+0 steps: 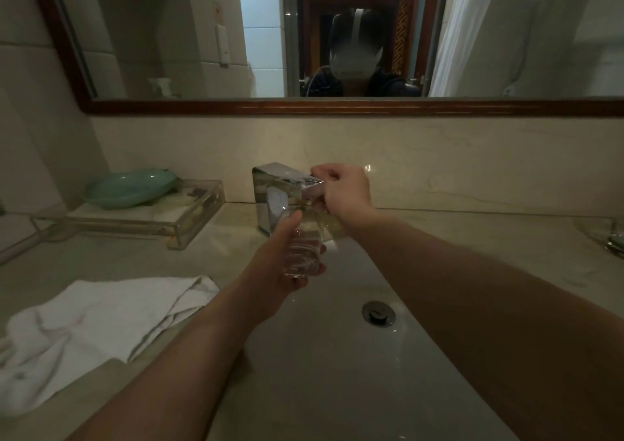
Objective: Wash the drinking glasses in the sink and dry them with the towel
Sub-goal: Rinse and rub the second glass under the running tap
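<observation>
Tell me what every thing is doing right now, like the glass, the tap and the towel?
glass: held under the spout of the tap, over the sink.
left hand: grips the glass.
right hand: pinches the tap's handle.
tap: cannot tell if water runs.
towel: crumpled on the counter, untouched.
green dish: resting on the clear tray.

The scene is dimly, evenly lit, with a greenish cast. Small glints are caught on the square chrome tap [270, 187] pinched by the right hand [341, 190] and the clear drinking glass [304, 251] gripped by the left hand [270, 265]. Left of the fingers, the brown wooden mirror frame [337, 107] is slanted by wide-angle distortion.
</observation>
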The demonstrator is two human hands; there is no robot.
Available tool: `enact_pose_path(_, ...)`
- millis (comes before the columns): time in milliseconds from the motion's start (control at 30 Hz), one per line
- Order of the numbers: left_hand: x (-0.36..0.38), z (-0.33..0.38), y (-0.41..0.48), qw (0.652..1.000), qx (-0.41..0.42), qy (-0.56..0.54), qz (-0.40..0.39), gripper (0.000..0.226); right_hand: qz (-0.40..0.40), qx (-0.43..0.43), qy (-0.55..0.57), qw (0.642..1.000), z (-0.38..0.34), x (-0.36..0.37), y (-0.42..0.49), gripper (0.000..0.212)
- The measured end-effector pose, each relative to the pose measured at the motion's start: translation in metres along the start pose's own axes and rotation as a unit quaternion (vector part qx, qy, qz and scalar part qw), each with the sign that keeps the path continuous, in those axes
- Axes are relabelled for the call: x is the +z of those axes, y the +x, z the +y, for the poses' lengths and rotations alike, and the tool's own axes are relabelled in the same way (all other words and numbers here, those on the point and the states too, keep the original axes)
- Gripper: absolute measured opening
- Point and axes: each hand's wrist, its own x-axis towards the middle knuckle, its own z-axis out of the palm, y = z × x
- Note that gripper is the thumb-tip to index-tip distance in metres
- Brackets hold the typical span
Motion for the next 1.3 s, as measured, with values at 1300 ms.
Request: enact_pose_path(1300, -0.002, -0.005, -0.003, 0.993, -0.109, 0.035, 0.000, 0.055, 0.041, 0.008, -0.017, 0.999, 0.037, -0.018, -0.045, 0.036)
